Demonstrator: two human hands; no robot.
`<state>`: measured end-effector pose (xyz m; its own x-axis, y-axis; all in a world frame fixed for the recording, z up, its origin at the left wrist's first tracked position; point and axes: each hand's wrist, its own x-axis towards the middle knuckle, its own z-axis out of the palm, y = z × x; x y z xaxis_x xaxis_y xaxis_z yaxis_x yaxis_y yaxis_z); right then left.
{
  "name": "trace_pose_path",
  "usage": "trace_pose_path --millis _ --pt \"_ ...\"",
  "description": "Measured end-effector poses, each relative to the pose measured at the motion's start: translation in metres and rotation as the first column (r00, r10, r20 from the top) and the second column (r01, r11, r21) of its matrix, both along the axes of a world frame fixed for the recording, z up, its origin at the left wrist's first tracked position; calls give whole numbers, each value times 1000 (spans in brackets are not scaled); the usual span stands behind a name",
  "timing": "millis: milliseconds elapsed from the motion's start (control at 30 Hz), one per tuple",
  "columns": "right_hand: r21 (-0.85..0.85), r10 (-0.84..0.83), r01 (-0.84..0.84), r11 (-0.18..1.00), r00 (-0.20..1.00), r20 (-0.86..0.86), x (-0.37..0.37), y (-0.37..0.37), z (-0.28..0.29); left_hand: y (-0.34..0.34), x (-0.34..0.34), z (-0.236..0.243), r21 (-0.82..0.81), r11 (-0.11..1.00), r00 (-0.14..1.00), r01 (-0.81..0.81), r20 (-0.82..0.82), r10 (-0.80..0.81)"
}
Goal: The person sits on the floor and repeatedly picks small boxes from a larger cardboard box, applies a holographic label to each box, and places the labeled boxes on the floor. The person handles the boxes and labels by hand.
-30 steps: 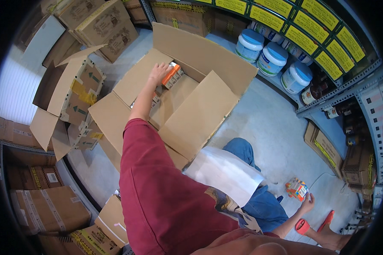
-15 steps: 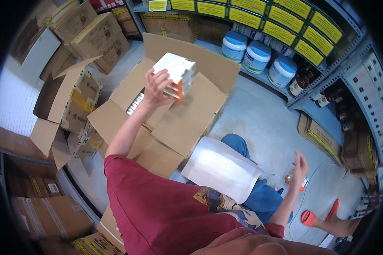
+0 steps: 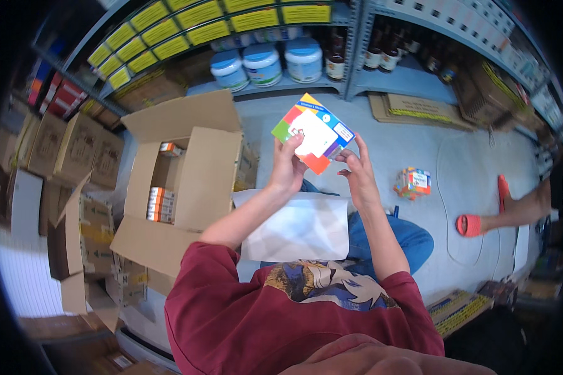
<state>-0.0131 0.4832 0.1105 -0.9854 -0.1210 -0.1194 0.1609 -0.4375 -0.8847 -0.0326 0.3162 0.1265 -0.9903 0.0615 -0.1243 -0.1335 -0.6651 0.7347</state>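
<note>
My left hand (image 3: 286, 167) grips a colourful carton box (image 3: 314, 134) by its lower left side, in front of me. The box has a white panel with orange, green, blue and yellow parts. My right hand (image 3: 361, 178) is beside its right corner, fingers apart and partly bent. Whether they touch the box I cannot tell. To the left stands a large open cardboard box (image 3: 214, 178), with several small orange-and-white boxes (image 3: 161, 204) inside. A similar colourful pack (image 3: 413, 182) rests on the floor to the right. A white sheet (image 3: 294, 226) lies over my lap.
Metal shelving (image 3: 350, 62) runs along the back, holding blue-lidded tubs (image 3: 261, 64) and dark bottles (image 3: 389, 57). Another open carton (image 3: 94, 231) and stacked cartons (image 3: 84, 147) are at left. A person's foot in a red slipper (image 3: 470, 225) is at right, near a thin cable (image 3: 441, 206).
My left hand has brought the box from above the large carton to in front of me, turning its coloured face up. My right hand has come up beside it. The view has swung right.
</note>
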Motion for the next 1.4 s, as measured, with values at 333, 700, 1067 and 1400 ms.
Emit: trace_pose_path --millis 333,700,1067,1400 --pt "365 92 -91 927 996 17 -3 119 8 53 21 -40 -129 919 924 371 -44 -379" --pt "-18 -352 369 929 870 -344 30 112 28 123 10 -36 -20 981 980 193 53 -192" --pt "302 -262 358 883 912 -315 29 84 13 137 5 -46 -144 989 995 15 -96 -30" --pt "344 -231 349 872 912 -340 24 84 4 136 1 -58 -207 978 991 -4 -135 -24"
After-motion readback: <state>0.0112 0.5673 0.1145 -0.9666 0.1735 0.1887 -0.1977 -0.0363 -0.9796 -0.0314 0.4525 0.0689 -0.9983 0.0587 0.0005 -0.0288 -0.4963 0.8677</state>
